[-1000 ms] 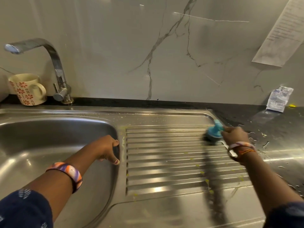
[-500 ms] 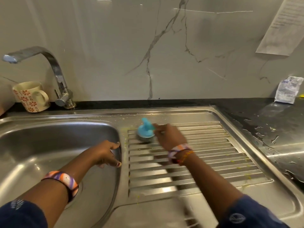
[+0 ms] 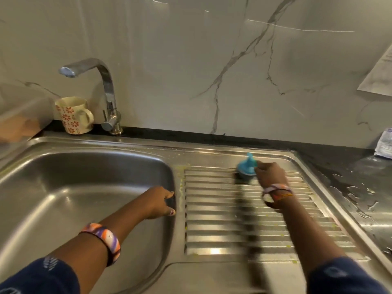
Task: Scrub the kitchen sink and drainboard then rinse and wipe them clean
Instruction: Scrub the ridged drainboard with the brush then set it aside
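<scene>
Right hand, fingers curled round blue-topped scrub brush, pressing it bristles-down on far part of ribbed drainboard. Brush just beyond and to the thumb side of that hand, touching the ridges; dark bristle part blurred. Striped band and thin threads at the right wrist. Dark blurred streak running over the ridges on the near side of the brush, beside the right forearm. Small yellow-green specks on the drainboard, mostly near the forearm and along the near edge.

Left hand holding nothing, fingers bent loosely, fingertips resting against the rim between sink basin and drainboard; thumb low, painted nail showing. Orange, purple and white bangle on the left forearm. Basin lying under and to the outer side of the left hand. Dark blue sleeves on both arms.

Beyond the left hand: chrome tap at the back ledge, floral mug just beside it, handle toward the tap. To the outer side of the right hand: dark countertop with water droplets; a white packet at the far edge, a paper sheet on the marble wall above.
</scene>
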The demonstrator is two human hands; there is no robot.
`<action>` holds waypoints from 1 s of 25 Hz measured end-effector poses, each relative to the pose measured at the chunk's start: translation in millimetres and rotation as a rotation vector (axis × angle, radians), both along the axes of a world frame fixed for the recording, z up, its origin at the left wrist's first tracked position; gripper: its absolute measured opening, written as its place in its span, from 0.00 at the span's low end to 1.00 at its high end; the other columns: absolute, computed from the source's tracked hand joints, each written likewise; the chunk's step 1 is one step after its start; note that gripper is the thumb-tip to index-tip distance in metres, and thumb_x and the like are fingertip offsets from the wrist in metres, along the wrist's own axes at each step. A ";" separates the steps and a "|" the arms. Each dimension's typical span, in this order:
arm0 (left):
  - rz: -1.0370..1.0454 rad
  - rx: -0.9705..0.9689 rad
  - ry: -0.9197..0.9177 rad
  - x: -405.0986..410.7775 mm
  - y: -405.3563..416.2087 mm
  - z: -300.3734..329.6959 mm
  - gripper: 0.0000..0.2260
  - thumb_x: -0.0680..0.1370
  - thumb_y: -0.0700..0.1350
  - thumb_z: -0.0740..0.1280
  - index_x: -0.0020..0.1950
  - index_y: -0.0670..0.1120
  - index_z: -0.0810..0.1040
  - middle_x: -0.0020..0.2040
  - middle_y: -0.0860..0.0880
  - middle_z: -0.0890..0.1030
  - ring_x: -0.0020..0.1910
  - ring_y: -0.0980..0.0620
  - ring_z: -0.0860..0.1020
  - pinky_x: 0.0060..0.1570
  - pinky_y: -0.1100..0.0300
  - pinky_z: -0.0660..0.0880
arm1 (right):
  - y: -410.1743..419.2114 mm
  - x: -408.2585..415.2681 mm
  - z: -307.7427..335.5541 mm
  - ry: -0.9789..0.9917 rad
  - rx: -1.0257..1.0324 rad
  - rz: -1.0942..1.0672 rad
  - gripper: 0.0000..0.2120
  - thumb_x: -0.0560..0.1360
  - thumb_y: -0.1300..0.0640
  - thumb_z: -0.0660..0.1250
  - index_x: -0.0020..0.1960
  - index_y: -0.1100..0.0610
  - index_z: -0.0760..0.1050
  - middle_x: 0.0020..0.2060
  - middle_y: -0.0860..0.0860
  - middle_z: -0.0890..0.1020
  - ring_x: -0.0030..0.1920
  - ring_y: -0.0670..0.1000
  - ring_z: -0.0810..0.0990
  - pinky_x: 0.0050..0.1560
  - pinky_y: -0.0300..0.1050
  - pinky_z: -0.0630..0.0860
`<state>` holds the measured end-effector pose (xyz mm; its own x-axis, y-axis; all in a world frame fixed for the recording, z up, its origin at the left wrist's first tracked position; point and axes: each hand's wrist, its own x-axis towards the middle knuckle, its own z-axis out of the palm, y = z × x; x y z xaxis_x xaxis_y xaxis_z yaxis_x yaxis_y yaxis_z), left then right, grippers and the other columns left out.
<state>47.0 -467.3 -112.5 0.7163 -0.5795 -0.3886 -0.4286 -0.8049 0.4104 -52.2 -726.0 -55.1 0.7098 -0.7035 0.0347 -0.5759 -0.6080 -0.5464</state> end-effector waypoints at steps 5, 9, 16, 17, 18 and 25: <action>-0.087 0.132 -0.180 -1.0 52.9 20.5 0.25 0.75 0.49 0.67 0.72 0.50 0.67 0.69 0.48 0.71 0.67 0.48 0.70 0.64 0.54 0.70 | 135.1 73.0 -9.3 -0.021 0.031 0.231 0.15 0.78 0.57 0.59 0.63 0.57 0.77 0.57 0.58 0.81 0.59 0.58 0.78 0.55 0.43 0.72; 0.100 0.265 -0.446 15.2 157.6 60.5 0.24 0.76 0.55 0.65 0.71 0.49 0.68 0.69 0.46 0.71 0.68 0.46 0.69 0.69 0.50 0.63 | 231.0 99.7 12.9 -0.080 0.043 0.587 0.16 0.77 0.58 0.62 0.64 0.53 0.76 0.47 0.51 0.84 0.49 0.49 0.80 0.46 0.38 0.69; 0.587 0.519 -0.604 41.8 330.3 71.6 0.34 0.78 0.62 0.56 0.73 0.37 0.59 0.71 0.38 0.64 0.71 0.40 0.62 0.71 0.46 0.53 | 454.4 180.7 35.5 -0.332 0.273 1.053 0.17 0.76 0.57 0.64 0.64 0.55 0.76 0.32 0.42 0.79 0.33 0.38 0.76 0.41 0.33 0.70; 0.574 0.513 -0.567 46.1 341.8 69.5 0.32 0.79 0.62 0.54 0.72 0.39 0.61 0.71 0.38 0.64 0.71 0.40 0.62 0.71 0.46 0.53 | 480.3 194.2 30.1 -0.270 0.234 1.078 0.18 0.75 0.55 0.63 0.64 0.56 0.76 0.41 0.48 0.82 0.42 0.44 0.79 0.47 0.36 0.71; 0.547 0.501 -0.532 49.8 349.2 67.4 0.30 0.79 0.61 0.53 0.72 0.41 0.64 0.72 0.39 0.65 0.72 0.40 0.61 0.71 0.47 0.53 | 500.8 207.5 23.2 -0.180 0.149 1.082 0.18 0.75 0.55 0.62 0.64 0.56 0.76 0.50 0.52 0.83 0.52 0.50 0.80 0.53 0.40 0.71; 0.382 0.490 -0.586 60.6 369.3 59.7 0.21 0.82 0.56 0.52 0.67 0.45 0.72 0.67 0.42 0.72 0.68 0.42 0.67 0.71 0.50 0.53 | 542.2 234.0 17.1 0.013 -0.019 1.146 0.14 0.76 0.60 0.62 0.60 0.59 0.79 0.51 0.60 0.82 0.52 0.58 0.80 0.50 0.45 0.73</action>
